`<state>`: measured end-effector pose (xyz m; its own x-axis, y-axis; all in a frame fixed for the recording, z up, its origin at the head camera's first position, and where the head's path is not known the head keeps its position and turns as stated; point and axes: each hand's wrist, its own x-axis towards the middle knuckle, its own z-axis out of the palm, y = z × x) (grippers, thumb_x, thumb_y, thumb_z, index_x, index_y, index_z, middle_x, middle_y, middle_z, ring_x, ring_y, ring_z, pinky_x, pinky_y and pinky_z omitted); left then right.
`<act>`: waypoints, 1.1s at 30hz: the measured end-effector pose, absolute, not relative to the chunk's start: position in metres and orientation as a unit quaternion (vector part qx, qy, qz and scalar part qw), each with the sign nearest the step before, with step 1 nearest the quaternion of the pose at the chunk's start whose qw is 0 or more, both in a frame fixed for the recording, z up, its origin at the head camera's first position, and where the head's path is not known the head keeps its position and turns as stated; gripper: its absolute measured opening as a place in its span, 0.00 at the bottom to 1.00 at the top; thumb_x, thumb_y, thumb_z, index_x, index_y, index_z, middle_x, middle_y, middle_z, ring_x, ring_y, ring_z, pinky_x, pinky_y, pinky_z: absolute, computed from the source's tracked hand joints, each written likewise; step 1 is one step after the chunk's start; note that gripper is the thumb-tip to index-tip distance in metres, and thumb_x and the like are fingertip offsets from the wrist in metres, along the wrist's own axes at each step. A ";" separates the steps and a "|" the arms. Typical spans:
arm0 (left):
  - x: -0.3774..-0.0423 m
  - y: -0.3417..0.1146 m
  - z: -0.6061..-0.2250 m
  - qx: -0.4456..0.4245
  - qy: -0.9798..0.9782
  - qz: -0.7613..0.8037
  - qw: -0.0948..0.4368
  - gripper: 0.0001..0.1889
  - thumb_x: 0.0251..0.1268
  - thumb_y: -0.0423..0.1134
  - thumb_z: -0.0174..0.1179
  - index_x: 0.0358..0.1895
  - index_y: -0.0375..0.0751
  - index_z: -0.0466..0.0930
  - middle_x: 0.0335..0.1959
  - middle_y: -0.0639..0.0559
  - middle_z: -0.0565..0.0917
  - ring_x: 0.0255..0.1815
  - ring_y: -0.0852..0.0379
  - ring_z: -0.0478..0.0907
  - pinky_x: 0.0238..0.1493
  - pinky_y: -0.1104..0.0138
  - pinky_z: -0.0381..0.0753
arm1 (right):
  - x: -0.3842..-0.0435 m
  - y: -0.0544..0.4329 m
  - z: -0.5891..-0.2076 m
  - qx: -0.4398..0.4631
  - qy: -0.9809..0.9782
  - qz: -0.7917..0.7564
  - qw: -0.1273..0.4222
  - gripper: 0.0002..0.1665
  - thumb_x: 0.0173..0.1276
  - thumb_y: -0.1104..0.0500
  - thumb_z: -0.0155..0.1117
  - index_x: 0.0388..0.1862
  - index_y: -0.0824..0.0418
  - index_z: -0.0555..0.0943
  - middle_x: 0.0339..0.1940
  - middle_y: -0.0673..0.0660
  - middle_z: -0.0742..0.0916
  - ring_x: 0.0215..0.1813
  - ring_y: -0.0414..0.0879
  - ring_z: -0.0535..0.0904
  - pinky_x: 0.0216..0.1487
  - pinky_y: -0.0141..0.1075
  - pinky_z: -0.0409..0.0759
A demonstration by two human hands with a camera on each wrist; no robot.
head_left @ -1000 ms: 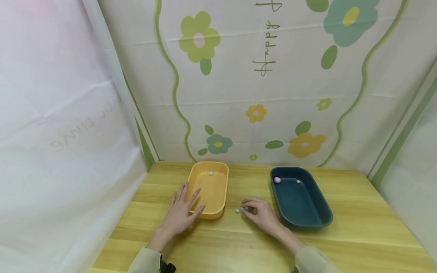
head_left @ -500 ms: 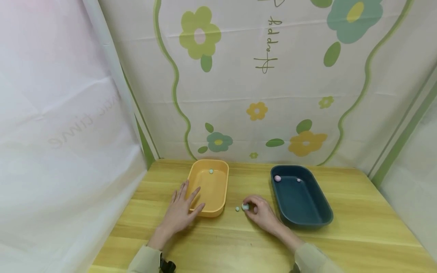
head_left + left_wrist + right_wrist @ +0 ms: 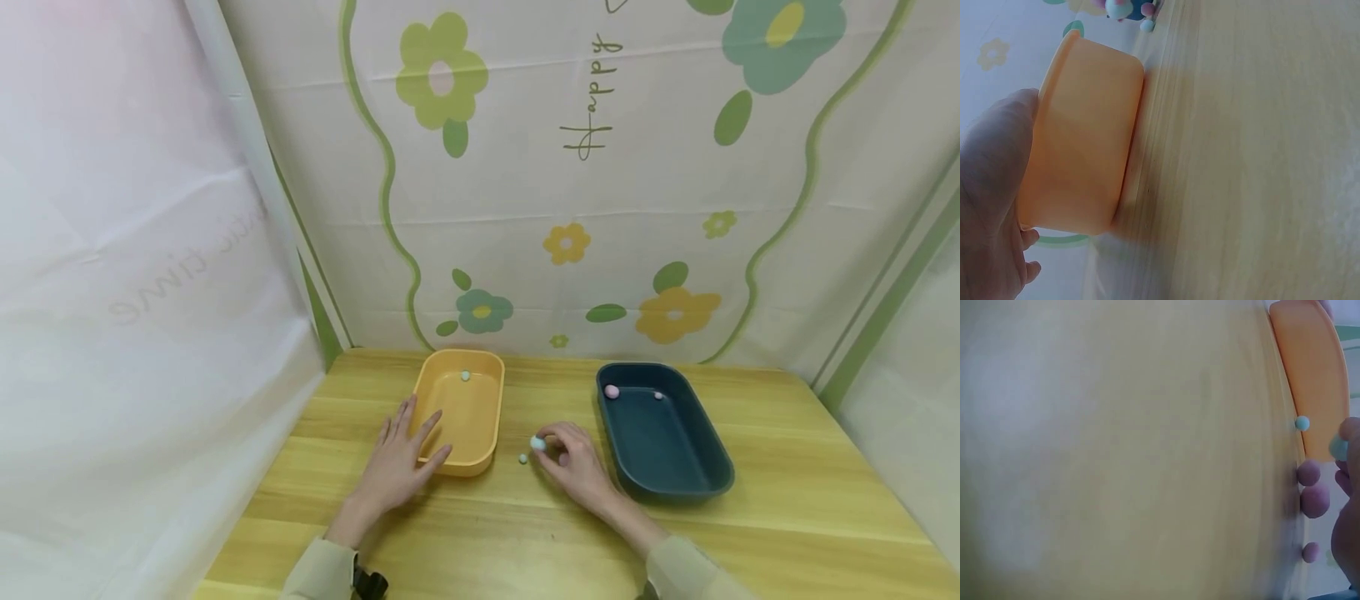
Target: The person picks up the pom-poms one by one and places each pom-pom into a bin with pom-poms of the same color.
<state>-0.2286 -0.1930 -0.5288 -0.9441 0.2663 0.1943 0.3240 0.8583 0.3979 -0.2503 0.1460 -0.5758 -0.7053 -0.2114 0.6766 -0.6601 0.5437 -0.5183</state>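
Observation:
My right hand (image 3: 580, 467) pinches a pale blue ball (image 3: 538, 443) between thumb and fingertips, slightly above the table. In the right wrist view that ball (image 3: 1339, 447) is partly hidden by the hand. A smaller mint ball (image 3: 522, 459) lies on the table just left of it. Several pinkish-purple balls (image 3: 1315, 500) show under the right hand in the right wrist view; the hand mostly hides them from the head view. My left hand (image 3: 393, 462), fingers spread, rests on the near left rim of the yellow tray (image 3: 486, 464). One mint ball (image 3: 465, 376) sits at that tray's far end.
Right of the right hand stands a dark blue tray (image 3: 667, 487). A larger pink ball (image 3: 612, 392) and a small pale pink ball (image 3: 658, 396) lie at its far end. A flowered cloth (image 3: 495, 183) hangs behind the wooden table (image 3: 495, 542).
My right hand has raised the pale blue ball from near the table, and more of it shows. The left hand stays on the yellow tray. The head view has tilted down and then barely shifted.

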 end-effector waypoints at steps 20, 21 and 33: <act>-0.229 -0.193 -0.530 -0.154 -0.962 -0.216 0.065 0.37 0.85 0.64 0.53 0.86 0.50 0.67 0.92 0.30 0.46 0.93 0.28 0.46 0.89 0.30 0.49 | -0.244 0.134 -0.552 0.307 -0.828 0.327 0.337 0.17 0.61 0.67 0.84 0.46 0.58 0.88 0.44 0.51 0.94 0.49 0.48 0.89 0.53 0.48 0.89; -0.229 -0.193 -0.530 -0.154 -0.962 -0.216 0.065 0.37 0.85 0.64 0.53 0.86 0.50 0.67 0.92 0.30 0.46 0.93 0.28 0.46 0.89 0.30 0.49 | -0.243 0.133 -0.551 0.307 -0.828 0.327 0.337 0.17 0.61 0.67 0.84 0.47 0.58 0.88 0.44 0.51 0.94 0.50 0.49 0.90 0.54 0.48 0.89; -0.228 -0.193 -0.530 -0.151 -0.962 -0.219 0.066 0.37 0.85 0.65 0.53 0.86 0.49 0.68 0.92 0.31 0.47 0.93 0.29 0.45 0.89 0.30 0.50 | -0.245 0.121 -0.546 0.323 -0.822 0.350 0.312 0.17 0.64 0.70 0.82 0.49 0.60 0.87 0.46 0.54 0.93 0.49 0.48 0.91 0.50 0.44 0.94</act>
<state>-0.2276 -0.1928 -0.5303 -0.9456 0.2618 0.1933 0.3197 0.8580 0.4020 -0.2446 0.1205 -0.5461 -0.5969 -0.3122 0.7391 -0.7493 0.5461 -0.3745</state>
